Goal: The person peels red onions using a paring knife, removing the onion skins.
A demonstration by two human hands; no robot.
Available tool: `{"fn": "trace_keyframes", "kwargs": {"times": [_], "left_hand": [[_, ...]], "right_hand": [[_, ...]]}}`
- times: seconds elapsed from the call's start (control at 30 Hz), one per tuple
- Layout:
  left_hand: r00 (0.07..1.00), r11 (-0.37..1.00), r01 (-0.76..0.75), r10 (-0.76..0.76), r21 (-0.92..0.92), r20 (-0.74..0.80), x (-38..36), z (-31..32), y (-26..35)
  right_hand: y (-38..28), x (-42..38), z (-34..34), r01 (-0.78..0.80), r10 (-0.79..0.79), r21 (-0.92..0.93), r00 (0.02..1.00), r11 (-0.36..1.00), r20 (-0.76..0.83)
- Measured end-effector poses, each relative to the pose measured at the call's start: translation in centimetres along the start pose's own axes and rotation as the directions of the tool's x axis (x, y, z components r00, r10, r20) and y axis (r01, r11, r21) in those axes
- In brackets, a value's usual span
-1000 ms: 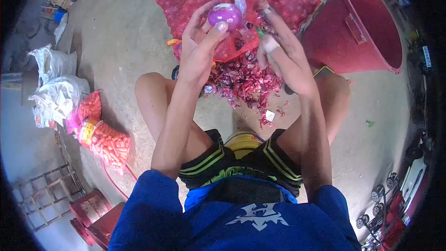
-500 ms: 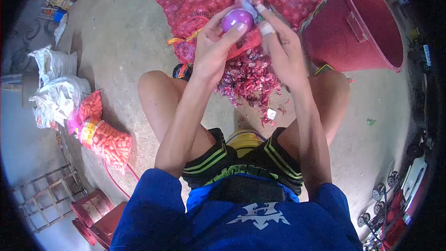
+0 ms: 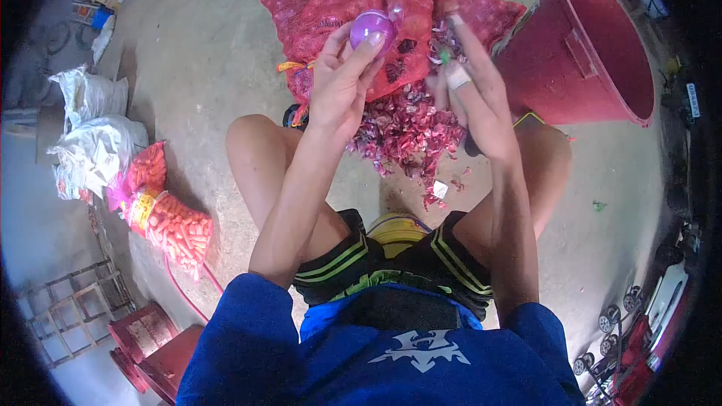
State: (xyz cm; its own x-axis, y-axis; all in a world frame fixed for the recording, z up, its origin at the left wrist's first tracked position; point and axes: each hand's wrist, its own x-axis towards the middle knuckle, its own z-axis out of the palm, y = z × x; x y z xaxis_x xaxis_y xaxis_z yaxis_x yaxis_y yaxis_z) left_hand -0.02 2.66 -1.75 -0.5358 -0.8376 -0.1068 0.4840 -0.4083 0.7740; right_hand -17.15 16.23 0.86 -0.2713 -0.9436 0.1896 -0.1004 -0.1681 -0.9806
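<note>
A shiny purple onion [image 3: 371, 30] is held up in the fingers of my left hand [image 3: 342, 79], thumb across its near side. To the right, my right hand [image 3: 481, 98] is apart from the onion, with white wraps on some fingers. Something small and green shows by its fingers, blurred by motion, and I cannot make out whether it is held. Red mesh sacks of onions [image 3: 342, 0] lie beyond both hands. Below the hands, a heap of reddish-purple peels [image 3: 410, 131] lies on the floor.
A large red tub [image 3: 556, 68] stands tilted at the right. White sacks [image 3: 101, 154] and a mesh bag of carrots [image 3: 179, 225] sit at the left. Red stools [image 3: 169, 357] are at the lower left. Wheeled items line the lower right edge.
My right hand has moved right and slightly down, away from the onion. My left hand has shifted a little left with the onion still in it.
</note>
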Motion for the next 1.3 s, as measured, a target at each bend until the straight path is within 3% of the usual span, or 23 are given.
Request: {"fn": "trace_keyframes", "kwargs": {"times": [0.03, 0.27, 0.4, 0.47, 0.6, 0.73, 0.77, 0.8, 0.87, 1.0, 1.07, 1.23, 1.3], "left_hand": [[0.999, 1.0, 0.012, -0.012, 0.007, -0.034, 0.0, 0.1, -0.1], [1.0, 1.0, -0.014, 0.014, 0.02, -0.003, -0.4, 0.8, -0.8], [0.988, 0.998, 0.004, 0.006, -0.066, 0.153, -0.4, 0.6, -0.6], [0.977, 0.994, 0.021, 0.003, -0.111, 0.213, -0.2, 0.3, -0.6], [0.943, 0.982, 0.085, -0.024, -0.169, 0.332, -0.1, -0.1, -0.5], [0.918, 0.966, 0.162, -0.073, -0.201, 0.39, -0.8, 1.0, 0.6], [0.918, 0.966, 0.161, -0.071, -0.202, 0.39, -0.7, 0.9, 0.5], [0.94, 0.984, 0.104, -0.048, -0.147, 0.338, -0.5, 0.7, 0.3], [0.96, 0.995, 0.046, -0.02, -0.087, 0.278, -0.4, 0.3, 0.3], [0.983, 0.998, 0.007, -0.017, 0.056, 0.184, -0.4, 0.4, 0.3], [0.986, 0.997, -0.006, -0.007, 0.079, 0.167, -0.6, 0.6, 0.4], [0.976, 0.992, -0.012, -0.017, 0.129, 0.218, -0.4, 0.4, 0.4], [0.973, 0.994, 0.012, -0.036, 0.106, 0.228, 0.0, 0.0, 0.3]], "right_hand": [[0.4, 0.0, 0.5, 0.033, -0.035, 0.072, 0.999, 0.997, 0.025], [0.4, 0.4, 0.9, -0.065, 0.066, -0.006, 0.996, 0.998, 0.053], [0.2, 0.9, 0.9, -0.087, 0.086, 0.015, 0.996, 0.996, 0.035], [1.6, 1.2, 0.6, 0.055, -0.057, -0.113, 0.998, 0.992, -0.012], [3.4, 2.2, -0.2, 0.032, -0.042, -0.095, 0.994, 0.995, -0.102], [2.4, 2.4, -1.3, -0.211, 0.204, -0.032, 0.968, 0.977, -0.146], [1.7, 2.1, -1.3, -0.306, 0.296, -0.035, 0.939, 0.951, -0.174], [1.7, 1.8, -1.3, -0.306, 0.296, -0.037, 0.94, 0.951, -0.17], [1.9, 1.1, -1.1, -0.074, 0.066, -0.054, 0.989, 0.996, -0.132], [0.9, 0.4, -1.1, 0.084, -0.085, -0.139, 0.996, 0.987, -0.001], [0.4, 0.6, -1.1, 0.216, -0.186, -0.293, 0.974, 0.932, 0.126], [-0.1, 0.9, -0.8, 0.146, -0.118, -0.364, 0.988, 0.92, 0.1], [-0.2, 1.1, 0.1, 0.186, -0.2, -0.393, 0.98, 0.9, 0.006]]}}
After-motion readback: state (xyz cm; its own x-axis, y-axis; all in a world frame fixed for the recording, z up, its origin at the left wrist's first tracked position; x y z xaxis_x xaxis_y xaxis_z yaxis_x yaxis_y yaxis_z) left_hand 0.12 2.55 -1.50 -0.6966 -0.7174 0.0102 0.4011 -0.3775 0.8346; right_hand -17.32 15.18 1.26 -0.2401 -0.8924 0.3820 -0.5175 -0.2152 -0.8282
